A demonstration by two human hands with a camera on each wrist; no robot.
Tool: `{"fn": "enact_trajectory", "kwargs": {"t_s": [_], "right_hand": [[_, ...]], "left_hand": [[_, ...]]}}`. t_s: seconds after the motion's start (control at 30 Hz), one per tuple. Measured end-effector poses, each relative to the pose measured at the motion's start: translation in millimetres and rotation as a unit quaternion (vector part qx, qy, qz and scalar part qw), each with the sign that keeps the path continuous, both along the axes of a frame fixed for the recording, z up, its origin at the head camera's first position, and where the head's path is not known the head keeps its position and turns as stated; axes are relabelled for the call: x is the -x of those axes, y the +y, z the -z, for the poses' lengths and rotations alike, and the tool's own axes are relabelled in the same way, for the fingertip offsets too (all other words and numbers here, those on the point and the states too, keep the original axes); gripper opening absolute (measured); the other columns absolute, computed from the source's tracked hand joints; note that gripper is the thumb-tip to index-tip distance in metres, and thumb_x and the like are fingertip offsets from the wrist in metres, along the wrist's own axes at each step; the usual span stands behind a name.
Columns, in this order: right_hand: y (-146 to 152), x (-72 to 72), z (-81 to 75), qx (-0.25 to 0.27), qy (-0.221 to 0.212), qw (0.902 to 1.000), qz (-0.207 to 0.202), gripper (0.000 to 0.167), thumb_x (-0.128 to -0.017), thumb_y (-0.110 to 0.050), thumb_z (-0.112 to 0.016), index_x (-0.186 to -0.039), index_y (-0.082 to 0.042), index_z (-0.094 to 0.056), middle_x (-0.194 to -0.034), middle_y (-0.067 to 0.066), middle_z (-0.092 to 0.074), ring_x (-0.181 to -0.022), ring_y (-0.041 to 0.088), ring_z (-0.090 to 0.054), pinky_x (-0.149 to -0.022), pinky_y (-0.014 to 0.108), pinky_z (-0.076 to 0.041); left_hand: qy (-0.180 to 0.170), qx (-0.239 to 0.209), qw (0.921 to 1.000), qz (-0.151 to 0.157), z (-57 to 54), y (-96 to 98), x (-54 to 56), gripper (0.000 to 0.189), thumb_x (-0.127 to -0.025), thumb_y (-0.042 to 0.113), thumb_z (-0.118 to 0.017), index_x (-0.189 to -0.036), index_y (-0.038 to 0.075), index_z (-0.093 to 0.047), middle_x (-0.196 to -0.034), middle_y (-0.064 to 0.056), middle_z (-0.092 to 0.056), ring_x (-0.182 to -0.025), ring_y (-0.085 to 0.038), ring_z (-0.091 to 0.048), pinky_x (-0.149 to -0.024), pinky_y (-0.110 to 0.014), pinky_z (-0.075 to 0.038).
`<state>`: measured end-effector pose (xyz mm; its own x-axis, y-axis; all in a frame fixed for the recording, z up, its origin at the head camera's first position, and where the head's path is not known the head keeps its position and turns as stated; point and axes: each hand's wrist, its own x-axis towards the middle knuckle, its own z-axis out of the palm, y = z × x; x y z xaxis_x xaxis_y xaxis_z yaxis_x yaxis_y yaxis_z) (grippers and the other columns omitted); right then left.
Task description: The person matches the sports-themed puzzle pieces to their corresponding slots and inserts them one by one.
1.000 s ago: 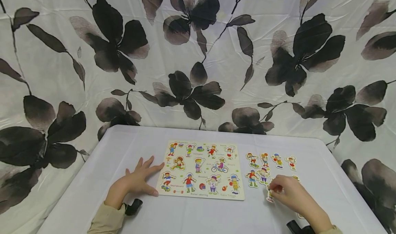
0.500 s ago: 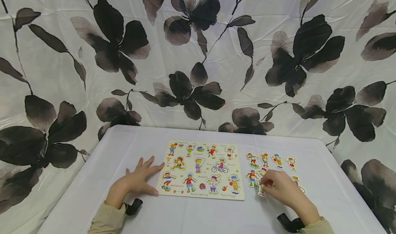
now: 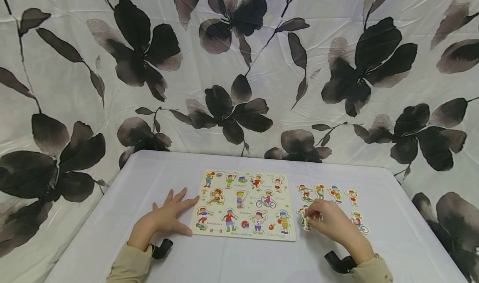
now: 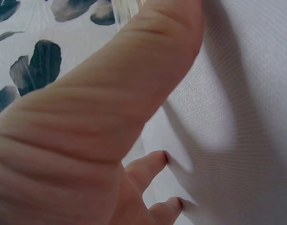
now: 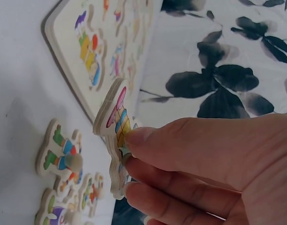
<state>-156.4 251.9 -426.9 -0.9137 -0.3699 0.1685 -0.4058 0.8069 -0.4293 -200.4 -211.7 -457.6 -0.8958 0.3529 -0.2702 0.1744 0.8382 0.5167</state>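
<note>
A wooden puzzle board (image 3: pixel 224 231) printed with children playing sports lies on the table. My left hand (image 3: pixel 164 216) rests with fingers spread on the tabletop, its index finger and thumb at the board's left edge. To the right of the board, my right hand (image 3: pixel 333 224) pinches a wooden puzzle piece (image 5: pixel 116 123) between thumb and fingers. The right wrist view shows this piece raised and tilted, with pink and yellow on its picture; the fingers cover part of it. Beneath it lie other knobbed puzzle pieces (image 5: pixel 59 154).
Several puzzle pieces (image 3: pixel 335 194) lie in a row behind my right hand, and a bicycle piece (image 3: pixel 358 223) sits to its right. A white cloth covers the table (image 3: pixel 247 262). A floral curtain (image 3: pixel 292 79) hangs behind its far edge.
My right hand has moved left toward the board with the pinched puzzle piece, uncovering the bicycle piece. My left hand has stayed in place.
</note>
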Motion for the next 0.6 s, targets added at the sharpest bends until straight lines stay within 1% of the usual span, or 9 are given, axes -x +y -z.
{"fn": "enact_trajectory", "kwargs": {"t_s": [0.23,0.4,0.6], "right_hand": [[-5,5.4,0.2,0.011,0.005,0.9999,-0.007,0.014,-0.076,0.000,-0.076,-0.082,-0.012,-0.075,-0.078,-0.010,-0.062,-0.070,0.006,-0.056,-0.062,0.027,-0.051],[-10,9.3,0.2,0.011,0.005,0.9999,-0.001,0.014,-0.076,0.000,-0.076,-0.083,-0.013,-0.075,-0.078,-0.010,-0.062,-0.072,0.006,-0.056,-0.064,0.027,-0.051],[-16,13.0,-1.2,0.017,0.021,0.9995,-0.016,0.014,-0.075,0.001,-0.076,-0.082,-0.011,-0.075,-0.077,-0.010,-0.060,-0.070,0.007,-0.056,-0.064,0.028,-0.050]], "left_hand": [[0.003,0.003,1.0000,-0.001,0.7,0.4,-0.1,0.105,-0.058,0.044,-0.091,-0.150,0.022,-0.046,-0.163,-0.023,-0.011,-0.143,-0.056,0.008,-0.094,-0.086,0.008],[0.000,0.003,1.0000,-0.001,0.8,0.4,0.1,0.105,-0.058,0.044,-0.091,-0.150,0.022,-0.045,-0.163,-0.023,-0.011,-0.144,-0.056,0.008,-0.094,-0.086,0.008],[0.002,0.004,1.0000,0.000,-0.8,0.1,-0.8,0.105,-0.058,0.044,-0.090,-0.150,0.022,-0.045,-0.163,-0.024,-0.011,-0.143,-0.057,0.007,-0.093,-0.087,0.008]]}}
